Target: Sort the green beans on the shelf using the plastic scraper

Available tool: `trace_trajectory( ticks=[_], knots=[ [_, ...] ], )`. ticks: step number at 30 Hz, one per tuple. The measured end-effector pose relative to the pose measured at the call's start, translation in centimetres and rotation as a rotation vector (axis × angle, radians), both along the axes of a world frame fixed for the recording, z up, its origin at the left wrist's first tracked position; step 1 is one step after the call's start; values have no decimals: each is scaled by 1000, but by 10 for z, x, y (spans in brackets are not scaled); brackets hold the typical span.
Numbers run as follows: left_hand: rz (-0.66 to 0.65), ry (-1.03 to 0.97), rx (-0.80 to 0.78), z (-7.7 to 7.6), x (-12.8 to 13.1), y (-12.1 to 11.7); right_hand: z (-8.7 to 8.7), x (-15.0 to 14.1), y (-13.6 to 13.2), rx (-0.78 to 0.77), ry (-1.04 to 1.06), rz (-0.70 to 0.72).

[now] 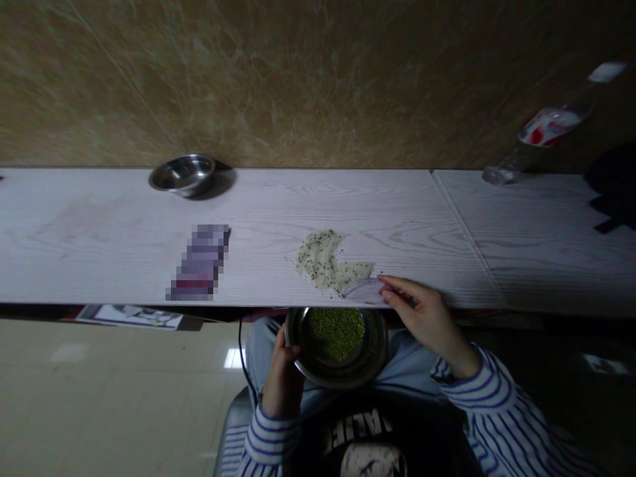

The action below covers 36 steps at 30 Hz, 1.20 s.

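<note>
Below the table's front edge, my left hand [286, 371] grips the rim of a metal bowl [378, 361] above my lap. Green mung beans [340, 331] cover part of the bowl's bottom. My right hand [422, 315] pinches a clear plastic protractor [365, 290] flat on the tabletop, close to the front edge. Its curved side touches a spread pile of white rice grains [322, 262] with green beans mixed in. The pile has a notch on its right side.
A second metal bowl [183, 175] stands near the wall at the left. A blurred-out flat rectangular object [199, 262] lies in front of it. A clear plastic bottle [541, 129] with a white cap stands at the right, near a dark object [616, 182].
</note>
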<state>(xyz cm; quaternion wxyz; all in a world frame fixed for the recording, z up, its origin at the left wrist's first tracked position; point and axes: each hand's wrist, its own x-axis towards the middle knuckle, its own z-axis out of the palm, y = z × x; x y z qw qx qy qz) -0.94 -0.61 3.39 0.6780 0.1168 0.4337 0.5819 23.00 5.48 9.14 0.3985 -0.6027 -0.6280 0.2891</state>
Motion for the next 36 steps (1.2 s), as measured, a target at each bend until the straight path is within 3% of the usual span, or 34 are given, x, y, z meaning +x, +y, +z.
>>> trace_trajectory(
  ticks=[11,21,36],
  knots=[
    [10,12,17,4,0,-1,-1,7,8,2,20,-68],
    [-10,30,31,1,-2,-2,1,2,6,-11,-8,13],
    [-1,-2,3,4,1,-2,-1,7,2,3,-13,-10]
  ],
)
